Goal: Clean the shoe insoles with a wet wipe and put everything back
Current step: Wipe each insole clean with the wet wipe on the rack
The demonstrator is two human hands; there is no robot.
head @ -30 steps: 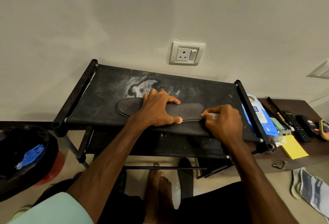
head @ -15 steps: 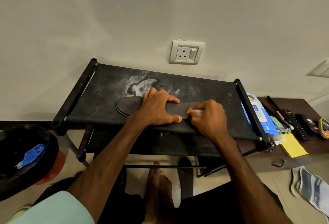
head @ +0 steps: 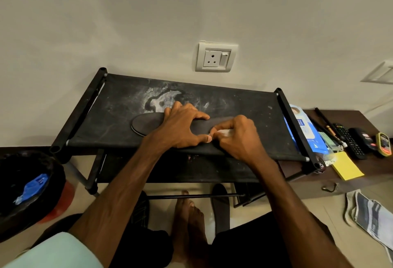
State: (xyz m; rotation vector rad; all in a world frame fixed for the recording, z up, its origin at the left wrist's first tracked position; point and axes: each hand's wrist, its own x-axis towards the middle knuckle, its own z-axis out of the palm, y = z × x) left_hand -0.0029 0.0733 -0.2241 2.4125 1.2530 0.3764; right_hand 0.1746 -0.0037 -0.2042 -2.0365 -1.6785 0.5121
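Spread left hand (head: pixel 182 127) is pinning the insole (head: pixel 146 124) at the front edge of the shelf (head: pixel 244 108); right hand (head: pixel 240 138), gripping the wet wipe (head: pixel 224 132), should be stroking lengthwise.

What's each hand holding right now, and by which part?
The right hand pinches a bunched white wet wipe in curled fingers against the insole. The left hand holds nothing; it presses the insole's middle flat.

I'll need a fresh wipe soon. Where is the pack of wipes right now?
In the head view the pack of wipes lies at the right, beside the rack's right rail, near the yellow notepad.
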